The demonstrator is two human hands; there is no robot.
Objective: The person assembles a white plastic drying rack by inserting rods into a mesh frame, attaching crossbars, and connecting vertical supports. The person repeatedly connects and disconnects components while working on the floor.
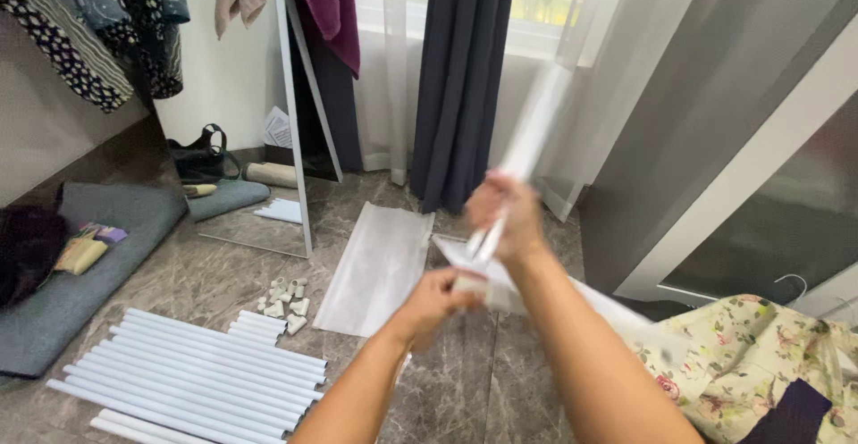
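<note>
Both hands grip one white tube [527,140]: right hand [505,221] higher, left hand [438,305] at its wrapped lower end, above tubes [197,372] on the floor [447,381].

floor: roughly a dozen white tubes [192,368] laid side by side, exact count unclear. about ten small white connectors [284,304] in a heap. one clear plastic bag [375,270]. one grey mat [85,274]. one leaning mirror [295,113].

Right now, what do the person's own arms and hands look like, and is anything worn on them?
Both forearms are bare up to the picture's edge: no sleeves, gloves, watch or bracelet show. The left hand and right hand are blurred, so rings on the fingers cannot be made out.
</note>
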